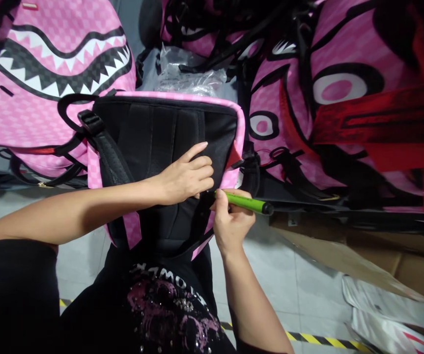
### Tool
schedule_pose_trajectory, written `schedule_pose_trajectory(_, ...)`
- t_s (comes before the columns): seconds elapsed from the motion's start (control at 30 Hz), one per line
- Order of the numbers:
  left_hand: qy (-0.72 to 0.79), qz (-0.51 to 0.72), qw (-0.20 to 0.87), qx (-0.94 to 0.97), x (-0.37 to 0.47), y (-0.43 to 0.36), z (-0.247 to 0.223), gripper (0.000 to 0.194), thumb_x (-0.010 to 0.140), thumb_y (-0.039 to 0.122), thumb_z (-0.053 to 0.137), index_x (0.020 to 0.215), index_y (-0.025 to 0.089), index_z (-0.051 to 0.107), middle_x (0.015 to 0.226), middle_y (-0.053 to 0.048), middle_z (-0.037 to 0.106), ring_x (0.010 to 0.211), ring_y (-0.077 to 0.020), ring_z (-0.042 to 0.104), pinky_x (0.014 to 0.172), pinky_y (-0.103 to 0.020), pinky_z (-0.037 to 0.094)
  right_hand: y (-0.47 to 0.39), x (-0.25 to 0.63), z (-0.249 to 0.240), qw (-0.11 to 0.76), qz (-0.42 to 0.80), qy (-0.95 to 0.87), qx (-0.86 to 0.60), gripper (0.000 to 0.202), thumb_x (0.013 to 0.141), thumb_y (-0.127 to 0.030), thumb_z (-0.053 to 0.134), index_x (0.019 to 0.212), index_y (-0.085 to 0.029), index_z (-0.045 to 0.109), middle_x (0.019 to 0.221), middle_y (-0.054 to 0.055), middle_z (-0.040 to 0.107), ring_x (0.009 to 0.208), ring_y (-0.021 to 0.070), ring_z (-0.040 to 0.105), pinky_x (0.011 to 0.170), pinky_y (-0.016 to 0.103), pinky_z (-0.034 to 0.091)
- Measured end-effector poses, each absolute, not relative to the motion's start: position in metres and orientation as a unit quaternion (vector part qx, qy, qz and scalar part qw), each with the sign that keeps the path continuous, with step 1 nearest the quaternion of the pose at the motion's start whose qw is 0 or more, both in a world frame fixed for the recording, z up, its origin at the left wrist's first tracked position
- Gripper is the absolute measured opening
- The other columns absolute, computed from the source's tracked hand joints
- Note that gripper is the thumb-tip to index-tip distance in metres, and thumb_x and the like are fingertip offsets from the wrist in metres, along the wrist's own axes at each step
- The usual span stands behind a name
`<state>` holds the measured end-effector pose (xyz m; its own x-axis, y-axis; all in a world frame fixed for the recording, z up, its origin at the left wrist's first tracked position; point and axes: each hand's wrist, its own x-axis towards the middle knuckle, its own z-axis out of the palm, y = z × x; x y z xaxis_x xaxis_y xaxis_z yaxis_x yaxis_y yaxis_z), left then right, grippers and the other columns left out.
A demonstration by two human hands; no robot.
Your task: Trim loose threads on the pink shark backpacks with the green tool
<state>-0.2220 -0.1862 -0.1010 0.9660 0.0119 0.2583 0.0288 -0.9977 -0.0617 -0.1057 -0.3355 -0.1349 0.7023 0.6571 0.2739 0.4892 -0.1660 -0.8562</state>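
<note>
Green marker [248,202], right hand [232,221] pinching, left hand [185,179] on backpack [145,137]

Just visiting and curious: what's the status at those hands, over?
Right hand gripping green marker. Left hand over black back of pink-edged backpack, near marker's inner end. Nothing else visibly blocking.

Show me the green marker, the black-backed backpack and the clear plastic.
Green marker [249,202]: head view, on the green barrel.
Black-backed backpack [162,137]: head view, on the black back panel.
Clear plastic [195,82]: head view, on its crumpled middle.
</note>
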Motion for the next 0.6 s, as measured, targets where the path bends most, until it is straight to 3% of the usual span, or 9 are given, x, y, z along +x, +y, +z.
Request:
schedule_pose_trajectory(0.13, -0.017, -0.13, 0.016, -0.991, -0.2221, -0.1863, -0.1011, 0.019, 0.095, 0.028, 0.049, 0.092, 0.022, 0.067, 0.093, -0.002, 0.057, 0.114, -0.0214, 0.051, 0.123, -0.052, 0.024, -0.335, -0.1048, -0.1322, 0.521, 0.079, -0.371, -0.765, 0.024, 0.091, -0.04, 0.062, 0.086, -0.017, 0.061, 0.07, 0.0, 0.065, 0.049, 0.014, 0.062, 0.054, 0.028, 0.052)
schedule_pose_trajectory(0.5, -0.013, -0.142, 0.074, -0.987, -0.2222, -0.1865, -0.1019, 0.024, 0.097, 0.038, 0.049, 0.092, 0.022, 0.066, 0.09, 0.0, 0.056, 0.11, -0.0195, 0.052, 0.124, -0.049, 0.023, -0.3356, -0.1027, -0.1329, 0.524, 0.095, -0.373, -0.76, 0.021, 0.091, -0.038, 0.063, 0.086, -0.017, 0.061, 0.068, -0.001, 0.064, 0.05, 0.0136, 0.063, 0.053, 0.027, 0.052)
schedule_pose_trajectory(0.6, -0.02, -0.13, 0.079, -0.988, -0.2222, -0.1867, -0.1016, 0.023, 0.097, 0.038, 0.048, 0.092, 0.023, 0.066, 0.09, 0.0, 0.056, 0.112, -0.0188, 0.051, 0.125, -0.048, 0.02, -0.3356, -0.1029, -0.1331, 0.516, 0.095, -0.391, -0.757, 0.022, 0.091, -0.039, 0.063, 0.086, -0.018, 0.062, 0.077, 0.001, 0.067, 0.053, 0.0134, 0.064, 0.057, 0.028, 0.053)
